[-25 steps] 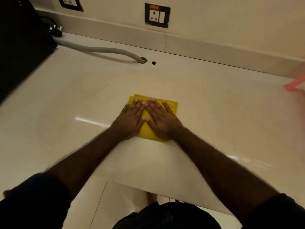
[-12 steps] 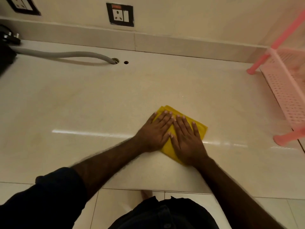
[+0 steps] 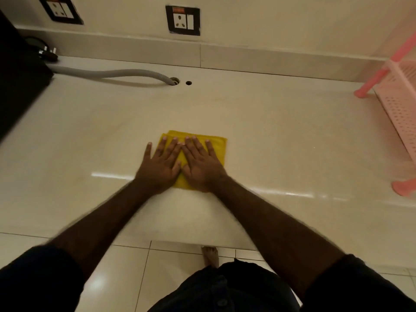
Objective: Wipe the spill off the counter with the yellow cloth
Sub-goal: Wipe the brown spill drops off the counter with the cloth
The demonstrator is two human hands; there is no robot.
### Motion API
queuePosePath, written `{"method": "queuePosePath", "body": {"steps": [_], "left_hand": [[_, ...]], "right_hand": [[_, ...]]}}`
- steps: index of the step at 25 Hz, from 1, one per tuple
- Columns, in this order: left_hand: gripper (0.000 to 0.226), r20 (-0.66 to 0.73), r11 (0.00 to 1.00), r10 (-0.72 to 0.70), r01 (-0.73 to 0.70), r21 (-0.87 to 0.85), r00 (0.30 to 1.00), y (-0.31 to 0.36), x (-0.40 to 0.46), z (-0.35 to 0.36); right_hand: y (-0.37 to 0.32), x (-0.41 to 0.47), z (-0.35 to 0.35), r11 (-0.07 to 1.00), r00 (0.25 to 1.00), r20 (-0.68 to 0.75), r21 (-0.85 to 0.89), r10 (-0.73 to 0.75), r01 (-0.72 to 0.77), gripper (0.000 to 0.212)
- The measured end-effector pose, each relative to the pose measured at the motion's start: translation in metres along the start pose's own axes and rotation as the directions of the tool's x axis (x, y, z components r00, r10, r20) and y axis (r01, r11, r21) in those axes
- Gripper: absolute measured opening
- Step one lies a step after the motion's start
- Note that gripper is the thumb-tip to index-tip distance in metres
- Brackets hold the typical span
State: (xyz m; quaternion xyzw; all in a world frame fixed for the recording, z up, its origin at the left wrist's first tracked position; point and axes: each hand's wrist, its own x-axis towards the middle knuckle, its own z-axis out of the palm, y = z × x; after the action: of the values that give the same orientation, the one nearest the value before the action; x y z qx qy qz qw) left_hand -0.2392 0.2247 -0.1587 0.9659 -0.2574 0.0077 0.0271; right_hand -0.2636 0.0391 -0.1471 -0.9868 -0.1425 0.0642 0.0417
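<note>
Counter fills most of the view, pale and glossy, no spill readable on it from here; black appliance at far left, pink rack at far right, grey hose running along the back to a hole; yellow cloth lies folded flat mid-counter, well apart from rack and hose; left hand and right hand both press it palm-down, fingers spread and open, side by side and touching, nothing clenched or pinched, left little finger off the cloth on bare counter; step in hand looks like mid-wipe, cloth pushed under both palms; next move likely calls for steady downward pressure and a slide across the unwiped area, cloth kept flat; versus half a second ago the cloth sits squarer to the back wall, was angled toward the rack; a second ago no rack in view.
</note>
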Motion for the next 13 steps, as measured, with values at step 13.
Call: {"method": "queuePosePath", "body": {"steps": [13], "left_hand": [[0.067, -0.097, 0.982, -0.187, 0.184, -0.035, 0.978, 0.027, -0.089, 0.003]], "right_hand": [[-0.028, -0.049, 0.016, 0.991, 0.97, -0.24, 0.115, -0.034, 0.063, 0.064]]}}
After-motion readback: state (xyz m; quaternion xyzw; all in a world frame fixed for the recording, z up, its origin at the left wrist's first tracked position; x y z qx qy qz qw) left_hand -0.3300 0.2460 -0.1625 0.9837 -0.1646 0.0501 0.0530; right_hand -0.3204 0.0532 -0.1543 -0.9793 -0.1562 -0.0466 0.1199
